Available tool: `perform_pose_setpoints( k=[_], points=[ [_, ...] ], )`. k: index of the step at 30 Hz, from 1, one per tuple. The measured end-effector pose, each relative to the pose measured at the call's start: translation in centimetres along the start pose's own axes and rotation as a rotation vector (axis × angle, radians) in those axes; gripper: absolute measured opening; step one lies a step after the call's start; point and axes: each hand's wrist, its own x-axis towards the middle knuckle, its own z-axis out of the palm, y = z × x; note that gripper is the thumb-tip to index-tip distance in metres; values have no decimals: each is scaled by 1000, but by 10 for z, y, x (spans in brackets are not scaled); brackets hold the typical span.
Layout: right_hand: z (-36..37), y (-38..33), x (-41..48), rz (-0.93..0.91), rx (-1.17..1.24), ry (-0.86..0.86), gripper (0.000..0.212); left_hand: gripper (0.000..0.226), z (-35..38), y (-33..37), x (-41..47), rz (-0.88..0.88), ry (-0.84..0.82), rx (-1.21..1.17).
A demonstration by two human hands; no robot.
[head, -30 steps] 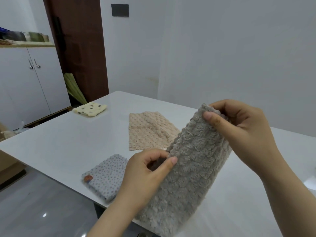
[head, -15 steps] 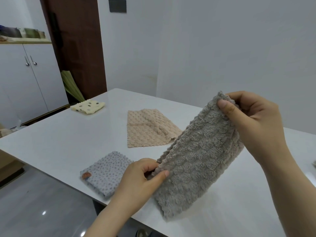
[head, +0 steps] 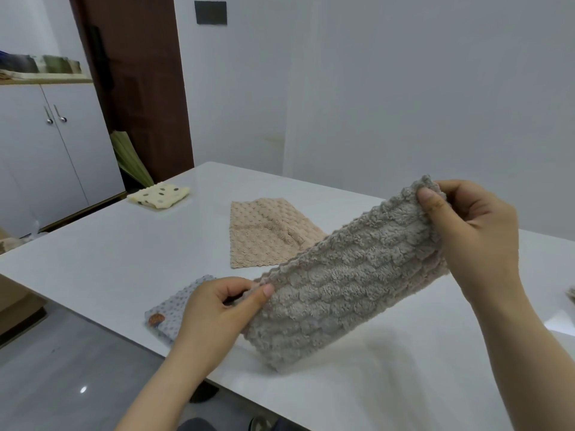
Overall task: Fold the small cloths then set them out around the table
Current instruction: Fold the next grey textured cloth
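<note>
A fluffy grey cloth (head: 342, 275), doubled into a long strip, is held in the air above the white table (head: 109, 259). My left hand (head: 214, 312) pinches its lower left end. My right hand (head: 469, 231) pinches its upper right end. A beige bobbled cloth (head: 264, 231) lies flat on the table behind it. A folded grey dotted cloth (head: 174, 309) with a small brown tag lies at the near edge, partly hidden by my left hand. A folded cream cloth (head: 158, 195) with dark spots lies at the far left edge.
A white cabinet (head: 46, 150) with items on top stands at left, beside a dark brown door (head: 137, 82). A green folded thing (head: 130, 160) leans by the door. White walls rise behind the table. Grey floor shows at lower left.
Both hands have pulled the grey cloth out longer and flatter; my right hand has moved right and my left hand lower, so the strip is stretched between them.
</note>
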Motion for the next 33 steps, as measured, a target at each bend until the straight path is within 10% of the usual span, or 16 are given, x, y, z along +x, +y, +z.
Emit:
perform_pose_setpoints(
  k=[33],
  points=[
    [10,104,-80,344,-95,-27,15,17,-7,-44,17,-300,120,-69]
  ],
)
